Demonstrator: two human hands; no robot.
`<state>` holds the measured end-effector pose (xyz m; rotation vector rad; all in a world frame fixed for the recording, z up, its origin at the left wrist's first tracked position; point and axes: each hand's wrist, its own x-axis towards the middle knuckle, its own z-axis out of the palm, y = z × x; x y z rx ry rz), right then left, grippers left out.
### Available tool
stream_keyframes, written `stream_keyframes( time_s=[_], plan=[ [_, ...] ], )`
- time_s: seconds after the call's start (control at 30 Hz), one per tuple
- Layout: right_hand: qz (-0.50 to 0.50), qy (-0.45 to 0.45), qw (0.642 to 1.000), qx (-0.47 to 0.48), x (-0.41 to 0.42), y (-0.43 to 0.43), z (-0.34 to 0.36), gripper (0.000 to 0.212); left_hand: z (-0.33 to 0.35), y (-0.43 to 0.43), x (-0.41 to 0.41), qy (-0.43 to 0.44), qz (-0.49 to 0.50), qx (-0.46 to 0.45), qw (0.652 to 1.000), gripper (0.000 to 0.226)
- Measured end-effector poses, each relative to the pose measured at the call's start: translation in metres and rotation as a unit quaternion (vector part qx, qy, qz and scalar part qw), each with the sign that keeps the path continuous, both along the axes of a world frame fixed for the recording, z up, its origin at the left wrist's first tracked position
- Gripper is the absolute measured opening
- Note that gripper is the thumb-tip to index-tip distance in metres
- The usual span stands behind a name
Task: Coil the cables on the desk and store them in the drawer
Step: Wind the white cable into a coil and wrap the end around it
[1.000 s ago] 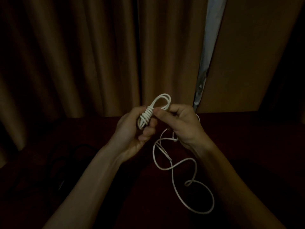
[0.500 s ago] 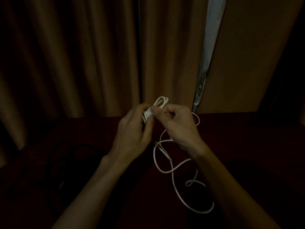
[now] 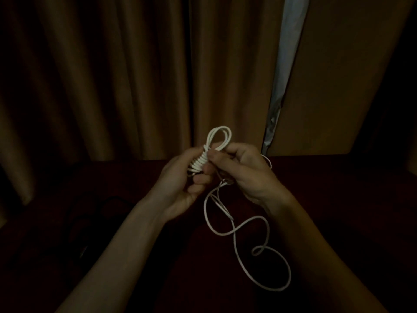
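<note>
Left hand [image 3: 178,186]: fingers curled round wrapped bundle of white cable [image 3: 199,163], held above desk [image 3: 338,195] near frame centre. Right hand [image 3: 248,175]: thumb and forefinger pinch cable at 3 o'clock side of bundle, below loop poking out at 12. Loose tail drops toward 5 o'clock and curls on desk. Bundle's lower end hidden in left palm. Dark looped shape [image 3: 97,213] at 8 o'clock too dim to identify.

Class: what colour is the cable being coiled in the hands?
White. The cable shows best in the head view, the only one.
</note>
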<state>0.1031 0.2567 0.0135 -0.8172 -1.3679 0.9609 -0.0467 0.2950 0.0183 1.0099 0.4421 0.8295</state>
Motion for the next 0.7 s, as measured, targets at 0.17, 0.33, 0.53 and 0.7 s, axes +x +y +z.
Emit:
stream_keyframes(
  time_s=[0.17,0.33,0.53,0.7],
  plan=[
    [-0.008,-0.038,0.999,0.032,0.005,-0.002,0.000,0.016,0.000,0.001,-0.004,0.094,0.023,0.073,0.993,0.028],
    [-0.122,-0.054,0.991,0.026,0.002,0.003,-0.002,0.022,-0.014,0.005,-0.006,0.199,0.232,0.333,0.892,0.014],
    [-0.118,-0.017,0.993,-0.001,-0.004,0.002,-0.003,0.030,-0.029,0.007,-0.007,0.251,0.304,0.633,0.666,0.039],
    [-0.098,-0.026,0.994,-0.031,-0.006,0.002,-0.002,0.040,-0.028,0.010,-0.012,0.249,0.282,0.644,0.666,0.031]
  ],
)
